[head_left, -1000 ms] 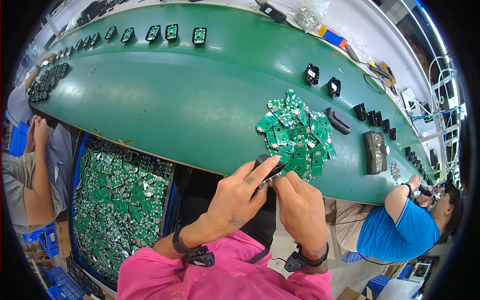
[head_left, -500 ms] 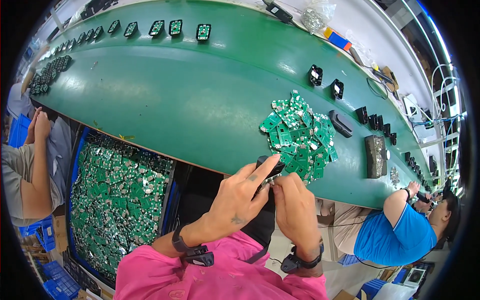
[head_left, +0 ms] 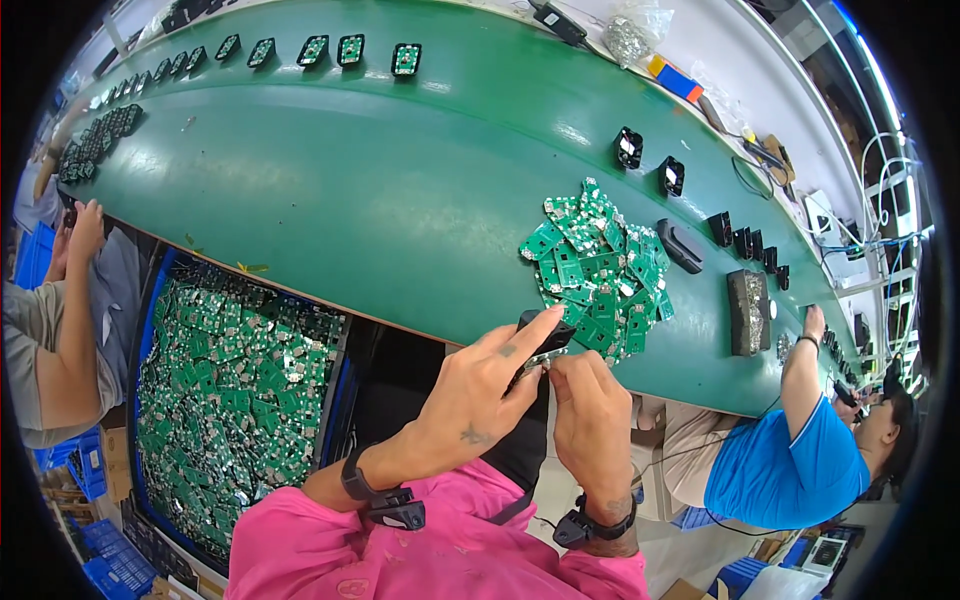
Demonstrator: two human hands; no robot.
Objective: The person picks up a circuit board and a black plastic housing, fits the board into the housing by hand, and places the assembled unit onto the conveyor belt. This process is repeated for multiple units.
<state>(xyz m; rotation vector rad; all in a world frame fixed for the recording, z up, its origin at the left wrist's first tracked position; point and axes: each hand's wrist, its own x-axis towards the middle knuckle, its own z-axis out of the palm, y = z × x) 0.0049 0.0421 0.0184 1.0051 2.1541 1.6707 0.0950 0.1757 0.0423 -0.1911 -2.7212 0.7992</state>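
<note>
I see the left hand (head_left: pixel 475 385) gripping a black casing (head_left: pixel 562 336) on the wearer's side of the heap of green boards (head_left: pixel 600 270), seemingly to steady it for the right hand (head_left: pixel 592 400), whose bunched fingertips meet its lower edge; whether they pinch anything, I cannot tell. Left of the heap, a blue-rimmed crate (head_left: pixel 151 312) holds loose boards (head_left: pixel 240 390); beyond the heap, a clear bag (head_left: pixel 627 40) holds small silvery pieces.

held casing (head_left: pixel 556 340) before board pile (head_left: pixel 598 272) | pile on bench (head_left: pixel 350 200) | bin (head_left: pixel 151 312) left
</note>
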